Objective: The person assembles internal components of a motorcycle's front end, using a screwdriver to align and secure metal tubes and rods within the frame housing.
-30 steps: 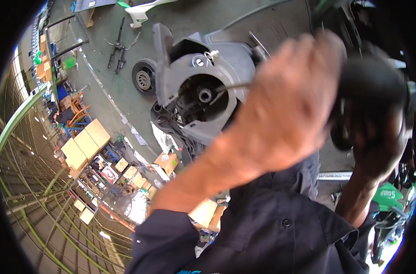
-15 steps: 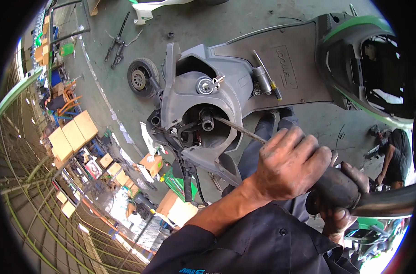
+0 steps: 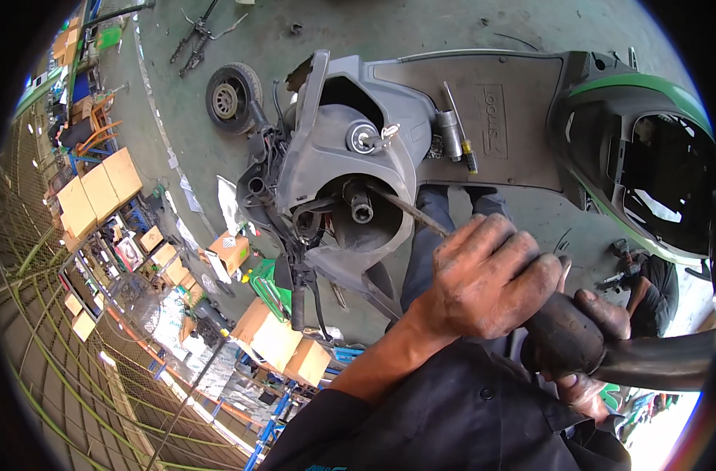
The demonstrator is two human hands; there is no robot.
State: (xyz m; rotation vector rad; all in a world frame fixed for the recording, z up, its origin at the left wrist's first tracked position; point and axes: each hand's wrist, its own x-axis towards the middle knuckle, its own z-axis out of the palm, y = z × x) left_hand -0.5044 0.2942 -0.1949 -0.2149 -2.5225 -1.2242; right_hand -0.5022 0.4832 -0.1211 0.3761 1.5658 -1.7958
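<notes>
In my left hand (image 3: 491,275) is a thin metal rod (image 3: 421,217), gripped in a fist. Its far end reaches into the round opening of a grey scooter front panel (image 3: 397,184), beside the steering stem (image 3: 362,208); whether it touches the stem is unclear. My right hand (image 3: 601,315), close behind the left, wraps round the thick head of a black mallet-like tool (image 3: 566,334), whose tubular shaft runs off to the right. A key sits in the ignition lock (image 3: 363,138) above the opening. The rod's inner end is partly hidden.
On the footboard (image 3: 523,133) lie a metal cylinder (image 3: 449,135) and a screwdriver (image 3: 470,157) with a yellow-black handle. A green-edged body shell (image 3: 640,82) stands at right, near another person (image 3: 652,290). A wheel (image 3: 232,98) and cartons (image 3: 98,192) are at left.
The view has shifted slightly, so the scooter's handlebar end and the background sit differently. Both hands keep their grips, and the rod still points into the opening.
</notes>
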